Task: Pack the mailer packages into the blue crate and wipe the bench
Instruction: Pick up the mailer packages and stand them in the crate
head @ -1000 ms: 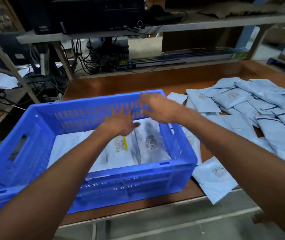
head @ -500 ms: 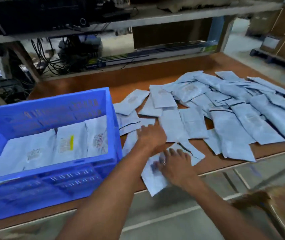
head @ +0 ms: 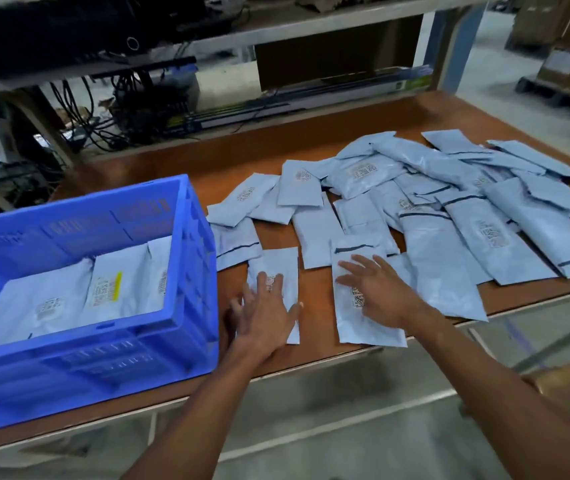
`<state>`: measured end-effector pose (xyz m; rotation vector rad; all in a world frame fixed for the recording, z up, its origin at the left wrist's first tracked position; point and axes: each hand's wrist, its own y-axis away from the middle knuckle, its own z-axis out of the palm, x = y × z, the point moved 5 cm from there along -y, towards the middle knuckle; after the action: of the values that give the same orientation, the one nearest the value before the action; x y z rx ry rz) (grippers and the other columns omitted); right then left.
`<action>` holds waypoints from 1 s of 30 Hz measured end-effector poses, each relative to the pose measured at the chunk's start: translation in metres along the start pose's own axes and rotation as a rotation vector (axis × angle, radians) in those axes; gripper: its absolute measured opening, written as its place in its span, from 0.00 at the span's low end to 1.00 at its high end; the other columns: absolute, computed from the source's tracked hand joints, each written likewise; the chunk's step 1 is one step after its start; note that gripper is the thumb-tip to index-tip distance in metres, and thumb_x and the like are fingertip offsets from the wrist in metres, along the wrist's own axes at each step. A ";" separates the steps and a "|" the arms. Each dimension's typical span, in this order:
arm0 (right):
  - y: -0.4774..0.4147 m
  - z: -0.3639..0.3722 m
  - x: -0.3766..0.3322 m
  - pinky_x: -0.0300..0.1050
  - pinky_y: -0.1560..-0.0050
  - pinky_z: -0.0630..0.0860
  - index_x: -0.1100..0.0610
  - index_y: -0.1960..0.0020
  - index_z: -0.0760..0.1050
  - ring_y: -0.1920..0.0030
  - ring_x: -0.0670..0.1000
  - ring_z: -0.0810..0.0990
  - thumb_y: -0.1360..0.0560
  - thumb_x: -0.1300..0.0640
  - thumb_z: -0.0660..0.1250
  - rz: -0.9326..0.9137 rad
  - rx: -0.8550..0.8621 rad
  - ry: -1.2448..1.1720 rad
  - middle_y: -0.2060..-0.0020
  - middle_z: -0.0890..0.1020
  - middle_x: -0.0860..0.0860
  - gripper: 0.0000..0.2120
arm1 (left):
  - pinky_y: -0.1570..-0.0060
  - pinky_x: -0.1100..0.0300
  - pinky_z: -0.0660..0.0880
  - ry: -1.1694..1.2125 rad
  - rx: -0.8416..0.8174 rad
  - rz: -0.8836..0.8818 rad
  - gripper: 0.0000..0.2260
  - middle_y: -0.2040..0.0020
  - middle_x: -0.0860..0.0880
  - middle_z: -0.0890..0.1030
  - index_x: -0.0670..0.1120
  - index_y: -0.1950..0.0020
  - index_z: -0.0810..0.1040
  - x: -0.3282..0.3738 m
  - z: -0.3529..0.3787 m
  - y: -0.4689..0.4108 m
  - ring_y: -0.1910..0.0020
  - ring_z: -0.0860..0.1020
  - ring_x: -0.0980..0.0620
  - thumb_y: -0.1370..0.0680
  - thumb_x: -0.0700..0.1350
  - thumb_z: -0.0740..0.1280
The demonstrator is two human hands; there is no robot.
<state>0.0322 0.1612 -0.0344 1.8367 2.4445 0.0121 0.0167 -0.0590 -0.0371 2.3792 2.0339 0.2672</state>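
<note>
At the table's near edge, you are mid-packing.
Head view: left hand (head: 266,311) and right hand (head: 380,292), grip apart, lie flat on two mailers (head: 363,268) at three o'clock of the blue crate (head: 186,271); next, pinch each and lift across.

Blue crate (head: 186,271) perforated plastic; mailer packages (head: 432,244) glossy film; bench (head: 314,299) smooth wood.
</note>
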 end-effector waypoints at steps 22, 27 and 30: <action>0.013 0.018 -0.050 0.46 0.24 0.40 0.59 0.20 0.48 0.21 0.56 0.44 0.15 0.55 0.48 0.280 0.171 -0.276 0.20 0.49 0.56 0.25 | 0.34 0.43 0.68 0.011 0.179 0.055 0.21 0.24 0.42 0.66 0.45 0.25 0.68 0.016 -0.014 0.013 0.29 0.66 0.36 0.18 0.47 0.55; -0.013 -0.089 -0.082 0.44 0.24 0.52 0.64 0.25 0.63 0.23 0.57 0.59 0.17 0.55 0.49 0.251 0.604 -0.590 0.25 0.65 0.59 0.24 | 0.31 0.42 0.62 0.113 0.455 0.158 0.22 0.21 0.46 0.61 0.50 0.24 0.66 0.016 -0.145 0.027 0.27 0.61 0.38 0.17 0.52 0.49; -0.034 -0.170 -0.130 0.47 0.24 0.53 0.61 0.24 0.62 0.23 0.55 0.58 0.16 0.54 0.50 0.136 0.763 -0.523 0.25 0.65 0.56 0.23 | 0.34 0.43 0.64 0.071 0.677 0.160 0.21 0.21 0.47 0.59 0.50 0.23 0.64 -0.023 -0.226 0.041 0.31 0.63 0.39 0.17 0.50 0.51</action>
<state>0.0231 0.0348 0.1410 1.8776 2.0652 -1.3627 0.0239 -0.1126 0.1877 2.9344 2.2304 -0.4192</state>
